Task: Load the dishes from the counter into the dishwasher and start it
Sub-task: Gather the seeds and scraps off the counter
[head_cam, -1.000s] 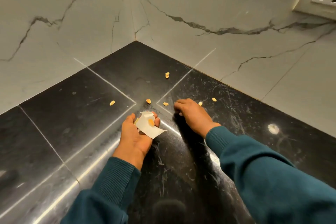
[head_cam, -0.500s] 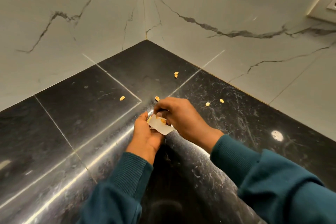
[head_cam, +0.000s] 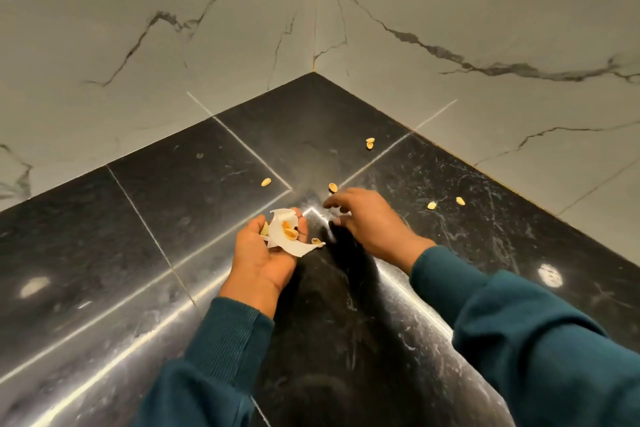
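A glossy black stone bench [head_cam: 194, 204] with pale seams fills an inside corner. Two grey-white marble walls [head_cam: 450, 10] with dark veins meet above it. Round light reflections [head_cam: 550, 276] glint on the polished surface.

Small tan shells lie scattered on the glossy black stone counter [head_cam: 194, 204] in its corner. One shell [head_cam: 266, 182] sits alone left of the tile seam; another [head_cam: 332, 187] lies by the seam crossing, just beyond the right hand's fingertips. A pair of shells [head_cam: 370, 143] rests farther back, nearer the corner. Two more [head_cam: 432, 205] [head_cam: 460, 200] lie apart on the right. A crumpled white paper scrap [head_cam: 287, 242], cupped in the left palm, holds several shells [head_cam: 289, 230].
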